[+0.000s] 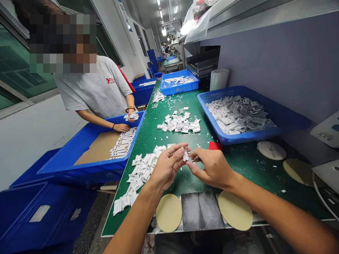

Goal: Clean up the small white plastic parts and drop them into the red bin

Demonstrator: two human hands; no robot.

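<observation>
Over the green table, my left hand point(169, 164) pinches a small white plastic part point(185, 154) between thumb and fingers. My right hand point(212, 165) is close against the part's right side, its fingers curled and the thumb stretched toward it. What lies within the right fingers is too small and hidden to make out. Left of my left hand, a heap of similar white plastic parts point(144, 171) runs along the table's left edge. Another pile of white parts point(180, 122) lies beyond my hands.
A blue basket point(225, 138) full of white parts stands at right, a blue tray point(182, 89) at the back. Tan discs point(169, 212) and dark abrasive sheets point(202, 211) line the front edge. At left, a co-worker point(95, 88) handles parts over a blue bin point(87, 171).
</observation>
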